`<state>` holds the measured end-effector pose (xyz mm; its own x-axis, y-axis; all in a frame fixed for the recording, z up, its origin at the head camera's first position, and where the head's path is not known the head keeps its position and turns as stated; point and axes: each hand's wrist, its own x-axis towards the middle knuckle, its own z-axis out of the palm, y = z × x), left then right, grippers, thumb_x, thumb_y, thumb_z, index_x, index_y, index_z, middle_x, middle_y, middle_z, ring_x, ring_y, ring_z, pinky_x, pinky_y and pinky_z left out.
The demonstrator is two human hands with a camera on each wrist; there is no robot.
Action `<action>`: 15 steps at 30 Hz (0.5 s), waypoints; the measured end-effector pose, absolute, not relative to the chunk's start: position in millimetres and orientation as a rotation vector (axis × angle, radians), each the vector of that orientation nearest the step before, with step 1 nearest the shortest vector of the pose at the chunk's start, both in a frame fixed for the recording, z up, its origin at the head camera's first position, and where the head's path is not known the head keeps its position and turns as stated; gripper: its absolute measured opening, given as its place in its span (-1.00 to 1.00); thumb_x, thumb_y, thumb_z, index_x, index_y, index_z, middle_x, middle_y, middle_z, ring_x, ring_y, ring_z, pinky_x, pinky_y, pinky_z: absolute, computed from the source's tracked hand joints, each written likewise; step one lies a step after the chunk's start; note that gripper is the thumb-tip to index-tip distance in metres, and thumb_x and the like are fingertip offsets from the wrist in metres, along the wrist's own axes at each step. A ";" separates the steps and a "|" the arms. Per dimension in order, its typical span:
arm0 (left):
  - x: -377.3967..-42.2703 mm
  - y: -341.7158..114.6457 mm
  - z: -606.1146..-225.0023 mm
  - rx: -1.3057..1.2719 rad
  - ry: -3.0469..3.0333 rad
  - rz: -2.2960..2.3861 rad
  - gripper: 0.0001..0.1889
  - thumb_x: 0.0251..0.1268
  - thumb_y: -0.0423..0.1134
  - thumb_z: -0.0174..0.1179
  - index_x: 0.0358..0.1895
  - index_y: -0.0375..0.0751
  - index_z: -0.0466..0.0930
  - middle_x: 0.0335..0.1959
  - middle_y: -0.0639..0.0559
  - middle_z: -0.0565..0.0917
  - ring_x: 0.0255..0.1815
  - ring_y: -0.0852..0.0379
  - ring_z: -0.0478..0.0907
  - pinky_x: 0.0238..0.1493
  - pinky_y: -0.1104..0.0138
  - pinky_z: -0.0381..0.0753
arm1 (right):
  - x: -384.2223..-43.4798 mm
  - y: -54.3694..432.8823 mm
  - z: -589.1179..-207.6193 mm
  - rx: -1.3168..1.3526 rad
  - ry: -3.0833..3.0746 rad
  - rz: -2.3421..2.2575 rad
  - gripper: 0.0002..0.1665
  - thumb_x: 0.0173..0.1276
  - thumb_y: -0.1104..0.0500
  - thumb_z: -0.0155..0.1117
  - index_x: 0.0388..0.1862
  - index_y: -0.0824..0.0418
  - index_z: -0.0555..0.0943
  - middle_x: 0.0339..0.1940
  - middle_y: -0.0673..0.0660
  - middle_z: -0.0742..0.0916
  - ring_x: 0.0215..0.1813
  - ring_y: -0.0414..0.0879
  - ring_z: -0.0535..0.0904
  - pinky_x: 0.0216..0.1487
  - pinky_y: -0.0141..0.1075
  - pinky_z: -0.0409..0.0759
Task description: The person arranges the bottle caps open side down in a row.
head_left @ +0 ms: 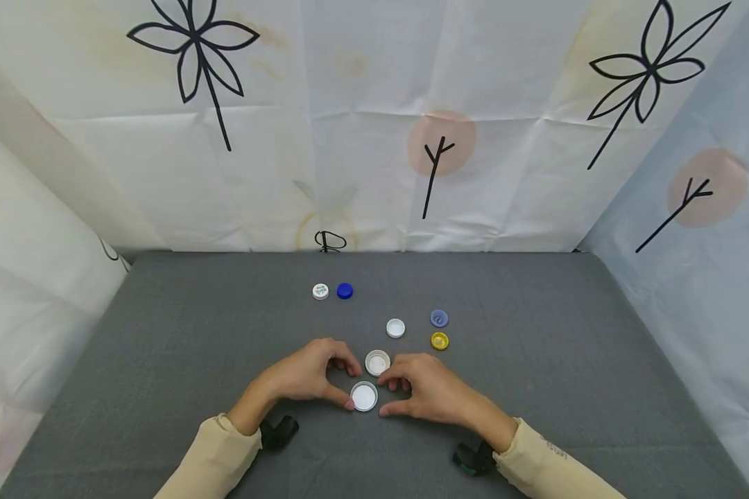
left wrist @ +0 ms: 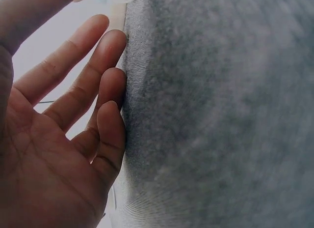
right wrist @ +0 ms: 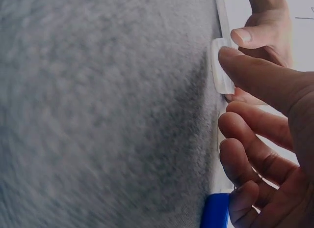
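Observation:
A white bottle cap [head_left: 364,396] lies hollow side up between the two hands. My left hand [head_left: 312,371] is on its left, with the thumb tip at the cap's rim and the fingers loosely bent. On the right, my right hand [head_left: 433,388] keeps its thumb slightly apart from the rim in the head view, nothing gripped. Just beyond that cap is a second white cap [head_left: 377,362], its right edge close to the right fingertips. The right wrist view has a white cap [right wrist: 223,71] by the thumb. Relaxed fingers fill the left wrist view.
Farther back lie a smaller white cap [head_left: 396,328], a light blue cap [head_left: 439,318] and a yellow cap [head_left: 440,340]. A printed white cap [head_left: 320,291] sits beside a dark blue cap [head_left: 345,290]. Patterned white cloth [head_left: 362,180] stands behind the grey table [head_left: 225,298].

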<state>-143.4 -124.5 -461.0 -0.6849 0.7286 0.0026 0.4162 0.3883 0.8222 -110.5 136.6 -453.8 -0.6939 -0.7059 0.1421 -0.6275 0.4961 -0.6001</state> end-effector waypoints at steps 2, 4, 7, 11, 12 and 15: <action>-142.8 -124.2 -461.5 1.002 2.313 1.172 -0.62 -0.17 -0.15 0.69 -0.21 -0.04 0.77 -0.26 0.21 0.68 -0.20 0.22 0.57 -0.07 0.32 0.56 | -109.9 135.4 -454.9 -1.177 2.628 -0.945 -0.61 0.06 0.00 0.69 -0.17 0.11 0.78 -0.41 -0.12 0.62 -0.43 -0.33 0.48 -0.35 -0.51 0.44; -142.1 -123.8 -461.5 1.014 2.333 1.146 -0.62 -0.19 -0.15 0.70 -0.23 -0.03 0.77 -0.28 0.23 0.67 -0.21 0.22 0.54 -0.10 0.32 0.53 | -109.6 134.0 -456.0 -1.178 2.652 -0.910 -0.60 0.05 -0.02 0.69 -0.17 0.10 0.78 -0.42 -0.13 0.62 -0.42 -0.34 0.47 -0.34 -0.49 0.45; -141.2 -122.9 -461.3 1.021 2.366 1.103 -0.64 -0.20 -0.14 0.70 -0.26 0.01 0.78 -0.31 0.26 0.66 -0.24 0.22 0.50 -0.13 0.33 0.48 | -109.3 131.7 -456.7 -1.176 2.682 -0.847 -0.59 0.04 -0.04 0.69 -0.18 0.09 0.78 -0.42 -0.16 0.60 -0.39 -0.35 0.46 -0.29 -0.43 0.47; -140.3 -121.6 -460.5 1.019 2.379 1.076 -0.66 -0.19 -0.13 0.69 -0.27 0.04 0.79 -0.34 0.27 0.63 -0.25 0.21 0.47 -0.16 0.35 0.45 | -108.5 128.8 -456.5 -1.185 2.698 -0.806 -0.61 0.05 -0.05 0.68 -0.20 0.09 0.78 -0.43 -0.17 0.60 -0.39 -0.37 0.44 -0.29 -0.42 0.47; -140.1 -121.3 -460.2 1.019 2.380 1.076 -0.67 -0.19 -0.14 0.69 -0.28 0.05 0.79 -0.35 0.27 0.63 -0.25 0.21 0.47 -0.16 0.35 0.45 | -108.2 128.2 -456.5 -1.186 2.700 -0.808 -0.62 0.05 -0.04 0.68 -0.21 0.09 0.78 -0.43 -0.17 0.60 -0.39 -0.36 0.43 -0.29 -0.42 0.47; -139.9 -120.7 -459.9 1.023 2.377 1.077 -0.68 -0.17 -0.14 0.69 -0.27 0.06 0.80 -0.35 0.26 0.62 -0.25 0.21 0.47 -0.16 0.34 0.45 | -107.7 126.8 -456.7 -1.192 2.709 -0.816 -0.66 0.07 -0.03 0.67 -0.24 0.09 0.78 -0.44 -0.16 0.59 -0.40 -0.35 0.43 -0.32 -0.44 0.45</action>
